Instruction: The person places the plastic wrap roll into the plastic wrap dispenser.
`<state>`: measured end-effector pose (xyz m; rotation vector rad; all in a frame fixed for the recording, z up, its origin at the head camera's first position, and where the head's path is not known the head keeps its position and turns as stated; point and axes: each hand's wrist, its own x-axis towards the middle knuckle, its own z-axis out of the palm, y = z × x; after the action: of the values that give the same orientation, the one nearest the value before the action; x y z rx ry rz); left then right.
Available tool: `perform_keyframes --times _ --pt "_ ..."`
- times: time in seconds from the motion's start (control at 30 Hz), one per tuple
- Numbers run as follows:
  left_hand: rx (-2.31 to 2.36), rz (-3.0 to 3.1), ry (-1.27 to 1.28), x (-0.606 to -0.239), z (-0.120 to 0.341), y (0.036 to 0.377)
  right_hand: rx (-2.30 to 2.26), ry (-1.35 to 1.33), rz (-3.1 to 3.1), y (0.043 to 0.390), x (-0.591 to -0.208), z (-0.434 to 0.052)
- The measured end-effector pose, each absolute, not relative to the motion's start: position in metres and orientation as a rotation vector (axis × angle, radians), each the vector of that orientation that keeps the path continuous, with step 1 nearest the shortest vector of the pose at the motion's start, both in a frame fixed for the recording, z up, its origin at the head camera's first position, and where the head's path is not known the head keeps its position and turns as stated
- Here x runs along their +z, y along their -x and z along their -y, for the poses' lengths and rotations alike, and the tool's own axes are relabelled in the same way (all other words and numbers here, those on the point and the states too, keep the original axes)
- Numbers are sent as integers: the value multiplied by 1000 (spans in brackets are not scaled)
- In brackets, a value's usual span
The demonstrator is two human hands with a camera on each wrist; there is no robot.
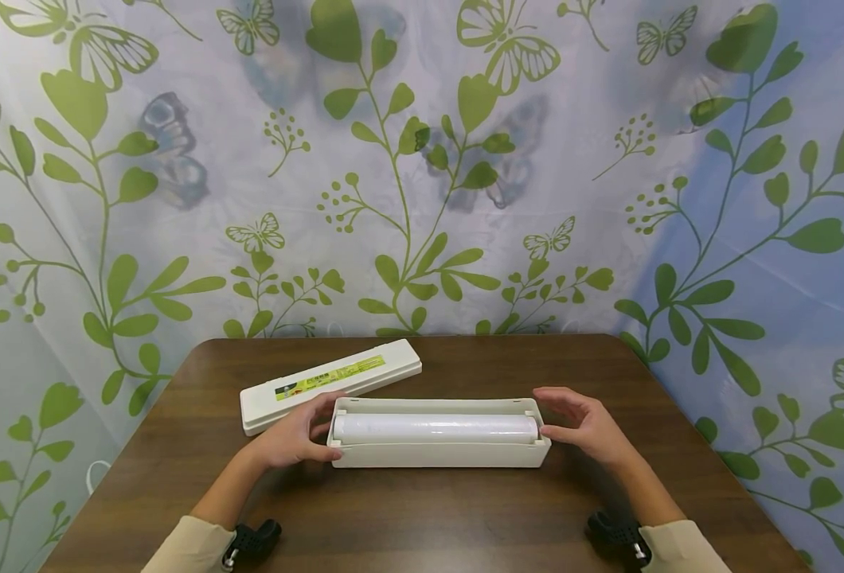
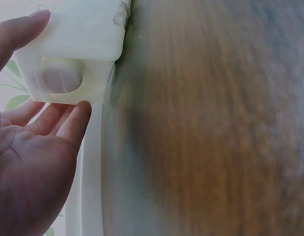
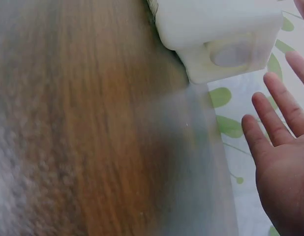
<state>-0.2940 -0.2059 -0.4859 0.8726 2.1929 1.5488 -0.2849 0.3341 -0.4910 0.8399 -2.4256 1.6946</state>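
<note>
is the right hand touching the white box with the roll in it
Apart. The right wrist view shows the right hand open, with curtain showing between its fingertips and the end of the white box.

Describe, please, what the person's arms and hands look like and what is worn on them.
Both hands are bare, with no gloves or rings in view. The left hand and right hand come out of long cream sleeves, the left sleeve and right sleeve pushed back to leave the forearms uncovered. A small black camera unit is strapped at each wrist, the left camera and right camera.
</note>
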Motion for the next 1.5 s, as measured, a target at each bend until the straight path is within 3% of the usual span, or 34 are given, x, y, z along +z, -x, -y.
perform_keyframes --times 0.3,0.6,1.5 --pt "1541 -2209 -876 -487 208 293 1778 -809 2505 285 -493 -335" --pt "1558 -2192 -854 -487 207 291 2007 -959 2475 289 -499 -337" --pt "1590 -2226 -817 -481 212 279 1957 -955 2595 292 -503 -334"
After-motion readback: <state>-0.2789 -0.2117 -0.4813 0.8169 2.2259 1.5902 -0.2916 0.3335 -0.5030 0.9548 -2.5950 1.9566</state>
